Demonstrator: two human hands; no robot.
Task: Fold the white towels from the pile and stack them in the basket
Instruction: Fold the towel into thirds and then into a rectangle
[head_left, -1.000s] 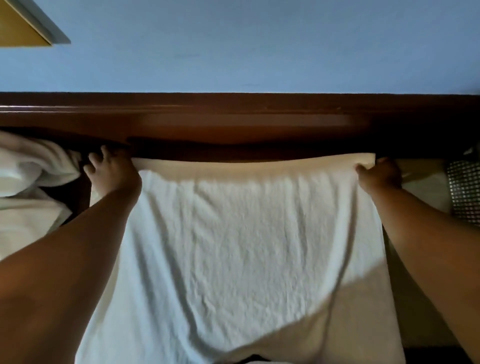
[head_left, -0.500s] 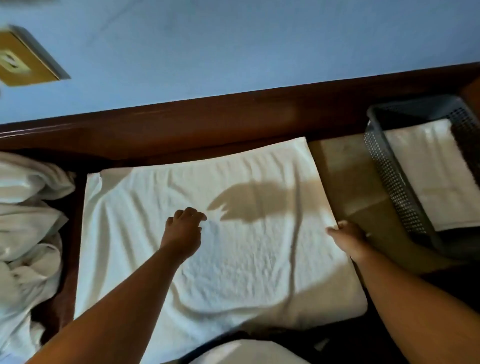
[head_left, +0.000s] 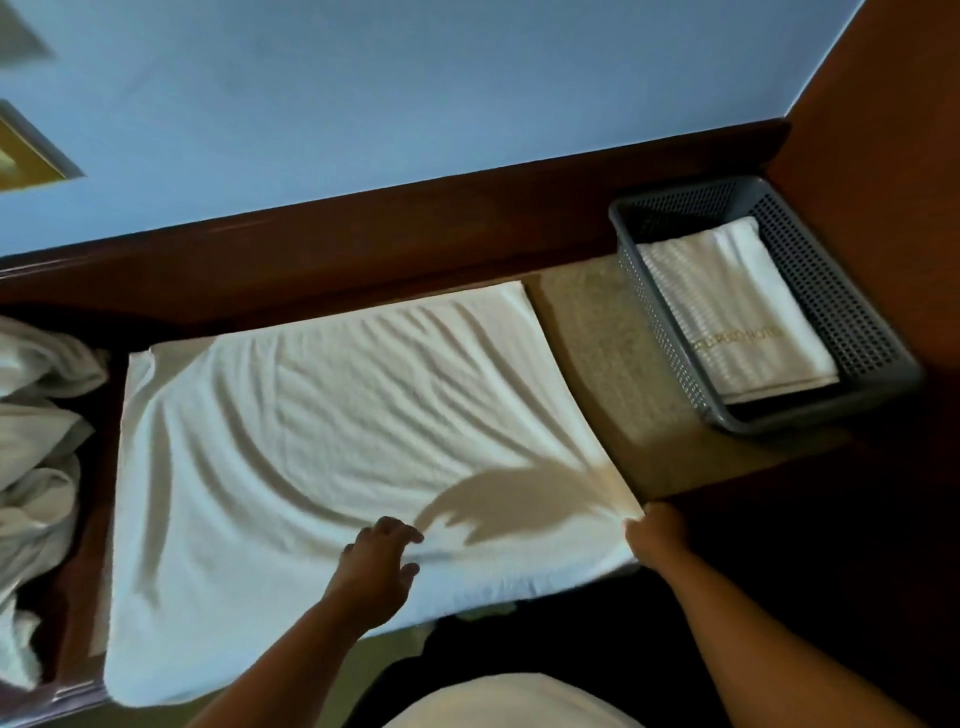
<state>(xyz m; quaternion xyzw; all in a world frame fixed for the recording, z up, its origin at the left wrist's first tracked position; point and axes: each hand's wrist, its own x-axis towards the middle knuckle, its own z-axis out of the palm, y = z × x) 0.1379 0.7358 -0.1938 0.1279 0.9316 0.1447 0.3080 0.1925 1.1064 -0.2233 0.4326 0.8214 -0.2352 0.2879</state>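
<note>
Both hands have drawn back toward the near edge of the desk (head_left: 597, 353) since half a second ago. The left hand (head_left: 376, 566), which lay at the middle of the towel (head_left: 337, 415), now rests on it close to the near edge and further right. Its fingers (head_left: 400, 530) are stretched out and slightly spread, flat on the cloth, gripping nothing. The right hand (head_left: 655, 540) has slid down the towel's right edge to the near right corner and pinches the cloth there, its fingers closed on it. Long creases that were not there before fan out across the towel from that corner. The view has also swung to the right, so the whole basket (head_left: 654, 322) now shows.

The towel lies spread open and doubled on the desk, its far edge along the wooden rail (head_left: 363, 234) under the blue wall (head_left: 415, 104) and its near edge hanging slightly over the front. A hand's shadow falls on it between the two hands. The grey basket stands in the far right corner of the desk, apart from the spread towel, with bare desk between them. One folded towel (head_left: 737, 312) with gold lettering lies flat inside it. The pile (head_left: 36, 441) of crumpled white towels sits at the left edge, just beside the spread towel.
</note>
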